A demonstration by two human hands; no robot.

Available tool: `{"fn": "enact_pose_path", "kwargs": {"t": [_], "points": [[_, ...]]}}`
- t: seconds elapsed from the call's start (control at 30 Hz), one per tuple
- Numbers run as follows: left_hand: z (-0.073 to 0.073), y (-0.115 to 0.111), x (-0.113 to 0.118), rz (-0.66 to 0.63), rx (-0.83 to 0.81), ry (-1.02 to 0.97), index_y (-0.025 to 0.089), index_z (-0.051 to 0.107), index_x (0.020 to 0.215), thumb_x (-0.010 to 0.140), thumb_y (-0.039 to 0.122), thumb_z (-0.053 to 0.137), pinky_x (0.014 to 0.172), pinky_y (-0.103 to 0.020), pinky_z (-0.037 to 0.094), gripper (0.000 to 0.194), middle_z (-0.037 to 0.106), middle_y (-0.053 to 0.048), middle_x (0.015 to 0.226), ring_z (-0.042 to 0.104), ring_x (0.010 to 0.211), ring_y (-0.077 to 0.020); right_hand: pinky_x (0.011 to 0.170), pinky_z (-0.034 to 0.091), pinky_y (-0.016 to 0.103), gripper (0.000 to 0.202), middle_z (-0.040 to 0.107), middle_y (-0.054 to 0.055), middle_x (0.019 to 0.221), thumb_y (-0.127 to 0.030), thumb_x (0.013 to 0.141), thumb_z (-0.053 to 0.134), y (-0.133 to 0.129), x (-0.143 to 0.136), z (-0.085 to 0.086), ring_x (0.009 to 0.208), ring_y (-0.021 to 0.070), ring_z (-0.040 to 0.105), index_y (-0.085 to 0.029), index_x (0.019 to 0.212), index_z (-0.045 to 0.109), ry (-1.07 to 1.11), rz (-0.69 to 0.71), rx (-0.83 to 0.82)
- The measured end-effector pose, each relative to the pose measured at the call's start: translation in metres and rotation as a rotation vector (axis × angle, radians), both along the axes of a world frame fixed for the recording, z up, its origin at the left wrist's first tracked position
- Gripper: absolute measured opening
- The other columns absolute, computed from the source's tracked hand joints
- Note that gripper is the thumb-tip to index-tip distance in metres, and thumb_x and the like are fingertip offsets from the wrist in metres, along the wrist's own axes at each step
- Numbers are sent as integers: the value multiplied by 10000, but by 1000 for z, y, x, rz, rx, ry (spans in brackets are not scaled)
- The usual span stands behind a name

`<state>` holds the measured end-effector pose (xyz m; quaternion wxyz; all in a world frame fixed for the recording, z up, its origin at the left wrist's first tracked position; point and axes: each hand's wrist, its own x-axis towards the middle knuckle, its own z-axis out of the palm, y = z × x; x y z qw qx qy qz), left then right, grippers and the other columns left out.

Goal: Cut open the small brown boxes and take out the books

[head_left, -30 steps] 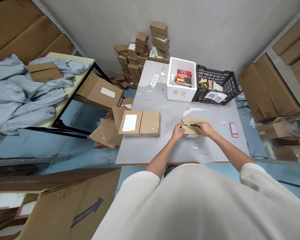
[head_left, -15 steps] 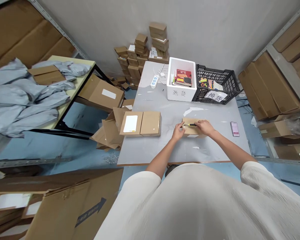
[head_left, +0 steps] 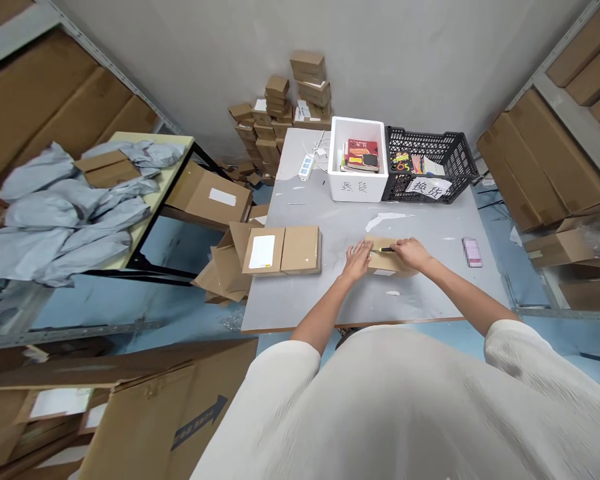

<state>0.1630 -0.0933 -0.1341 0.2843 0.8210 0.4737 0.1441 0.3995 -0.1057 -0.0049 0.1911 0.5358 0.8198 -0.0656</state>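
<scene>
On the grey table [head_left: 340,293], right in front of me, lies a small cardboard box [head_left: 391,265] with a white label on its near side. My left hand [head_left: 357,261] rests against the box's left end, fingers stretched out and slightly apart. A yellow and black utility knife [head_left: 384,250] is gripped in my right hand [head_left: 412,254], its tip pointing left over the top of the box, close to my left fingers. Whether the blade has cut in is too small to tell.
Two cardboard boxes [head_left: 283,250] sit side by side to the left. Behind stand a white foam box [head_left: 357,188] and a black crate [head_left: 460,163] holding books. A power strip [head_left: 307,167] lies at the back, a pinkish stack [head_left: 473,252] at the right. Grey parcels [head_left: 70,207] cover another table.
My left fingers have spread out and shifted on the left end of the box. The knife stays in my right hand over the box top. The whole view has turned slightly.
</scene>
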Motion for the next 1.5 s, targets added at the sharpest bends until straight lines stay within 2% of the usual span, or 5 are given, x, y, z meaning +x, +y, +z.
{"fn": "enact_pose_path", "kwargs": {"t": [0.17, 0.5, 0.7, 0.97, 1.5], "points": [[11, -4, 2, 44, -40, 102, 280, 326, 1730, 1084, 264, 372, 1328, -660, 171, 647, 490, -113, 1727, 323, 1657, -329, 864, 295, 379, 359, 772, 177, 1179, -161, 1123, 388, -6, 8, -1, 991, 260, 702, -158, 1266, 717, -4, -23, -3], [13, -5, 8, 75, -42, 140, 283, 317, 1734, 1063, 197, 334, 1321, -678, 156, 677, 482, -119, 1729, 323, 1650, -333, 852, 275, 388, 365, 772, 171, 1179, -189, 1115, 395, -18, 46, 2, 995, 270, 704, -170, 1249, 733, 37, -111, -26], [14, -6, 10, 91, -59, 125, 261, 303, 1735, 1051, 208, 357, 1322, -630, 201, 688, 550, -147, 1659, 383, 1612, -311, 873, 305, 371, 366, 755, 167, 1295, -257, 1136, 402, -18, 34, -4, 1116, 284, 679, -179, 1339, 697, 158, -118, -3], [19, -9, 11, 108, -69, 109, 278, 276, 1749, 1044, 198, 368, 1317, -637, 202, 715, 566, -145, 1641, 400, 1595, -316, 899, 325, 370, 370, 751, 161, 1303, -239, 1132, 404, -12, 14, -6, 1140, 283, 681, -192, 1347, 701, 131, -104, -24], [19, -8, 14, 99, -59, 200, 376, 331, 1740, 1030, 216, 409, 1293, -752, 156, 731, 403, -76, 1784, 325, 1632, -384, 930, 295, 407, 350, 763, 209, 1181, -149, 1077, 436, -8, 15, -9, 1049, 294, 718, -138, 1270, 727, 6, -48, -11]]}}
